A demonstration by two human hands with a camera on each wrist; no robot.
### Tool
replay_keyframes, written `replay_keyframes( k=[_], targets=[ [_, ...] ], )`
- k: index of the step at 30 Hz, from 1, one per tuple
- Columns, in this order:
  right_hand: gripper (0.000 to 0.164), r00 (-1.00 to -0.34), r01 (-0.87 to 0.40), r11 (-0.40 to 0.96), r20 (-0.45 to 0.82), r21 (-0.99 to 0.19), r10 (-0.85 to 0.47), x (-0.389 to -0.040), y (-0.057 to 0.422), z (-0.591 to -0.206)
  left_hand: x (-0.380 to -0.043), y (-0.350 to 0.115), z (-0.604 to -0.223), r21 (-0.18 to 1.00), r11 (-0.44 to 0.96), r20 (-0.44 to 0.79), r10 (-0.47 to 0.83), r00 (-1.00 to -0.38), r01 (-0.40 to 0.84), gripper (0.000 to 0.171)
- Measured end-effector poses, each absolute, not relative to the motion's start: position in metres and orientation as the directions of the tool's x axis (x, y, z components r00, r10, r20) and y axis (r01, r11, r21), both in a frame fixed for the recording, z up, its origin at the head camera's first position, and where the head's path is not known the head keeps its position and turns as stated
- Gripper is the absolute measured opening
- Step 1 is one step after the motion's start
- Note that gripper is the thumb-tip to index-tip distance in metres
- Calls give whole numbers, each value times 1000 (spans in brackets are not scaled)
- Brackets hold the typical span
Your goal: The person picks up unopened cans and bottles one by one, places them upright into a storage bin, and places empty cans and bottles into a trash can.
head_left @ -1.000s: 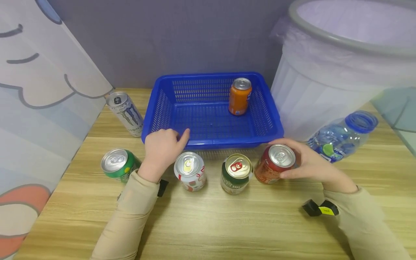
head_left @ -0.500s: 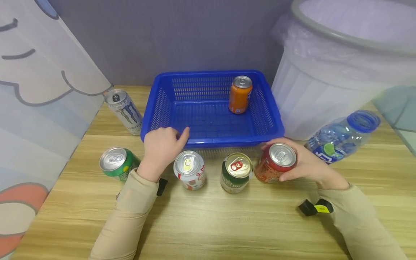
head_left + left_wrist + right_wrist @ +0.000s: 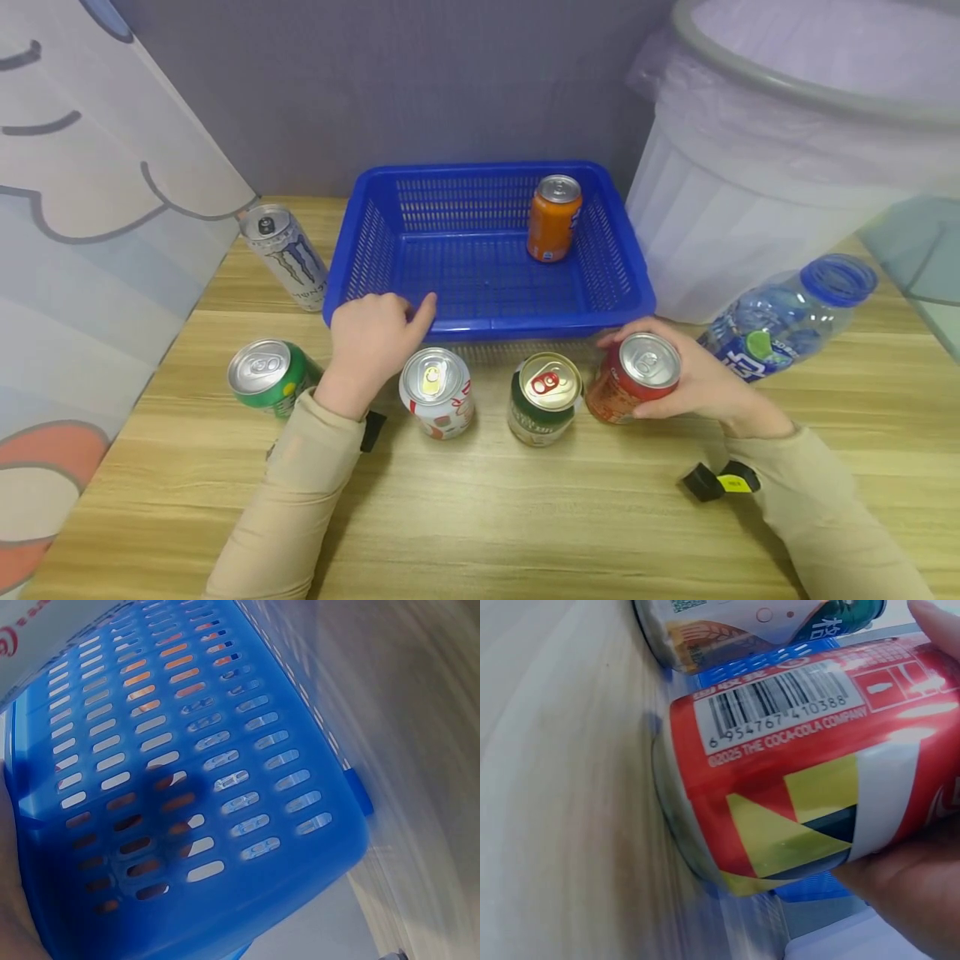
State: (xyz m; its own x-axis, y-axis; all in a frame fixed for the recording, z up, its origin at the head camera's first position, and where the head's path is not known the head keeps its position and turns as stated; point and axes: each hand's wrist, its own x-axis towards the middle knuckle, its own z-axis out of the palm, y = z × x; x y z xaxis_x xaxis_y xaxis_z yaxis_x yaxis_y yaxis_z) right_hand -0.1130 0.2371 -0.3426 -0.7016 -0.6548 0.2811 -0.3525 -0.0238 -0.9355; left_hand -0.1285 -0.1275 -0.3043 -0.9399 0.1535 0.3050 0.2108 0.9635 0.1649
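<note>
My right hand (image 3: pixel 693 375) grips a red Coca-Cola can (image 3: pixel 618 392), thumb on the near side and fingers round the far side. In the right wrist view, the can's barcode (image 3: pixel 780 697) faces the camera and its base is at or close to the tabletop. At the basket's front left corner, my left hand (image 3: pixel 371 337) grips the rim of the blue plastic basket (image 3: pixel 510 323); its fingertips are hidden in the head view. The left wrist view shows the slotted basket wall (image 3: pixel 292 847) up close. An orange can (image 3: pixel 553 221) stands inside the basket.
A white-and-red can (image 3: pixel 442 412) and a dark green can with a gold top (image 3: pixel 542 417) stand before the basket. Leftward are a green can (image 3: pixel 281 387) and a Monster can (image 3: pixel 296 267). A clear bottle (image 3: pixel 772 329) and a lined white bin (image 3: pixel 720 217) are at right.
My right hand and wrist have shifted slightly left around the red can. The left hand stays on the basket rim. The view has tilted a little.
</note>
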Motion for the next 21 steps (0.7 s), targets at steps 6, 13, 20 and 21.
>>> replay_keyframes(
  k=[6,13,20,21],
  targets=[
    [67,-687,-420,-39,345,-907,-639,-114,234,-345,-129,-127,-304,168,963,300,155,-941,212,59],
    [66,-666,-476,-90,425,-875,-613,-115,230,-347,-129,-128,-305,172,962,306,151,-940,211,59],
    [66,-661,-505,-77,443,-859,-606,-115,230,-348,-129,-127,-305,169,963,310,152,-938,211,59],
    [66,-662,-505,-77,443,-860,-605,-115,230,-348,-129,-127,-305,168,963,310,151,-939,210,59]
  ],
)
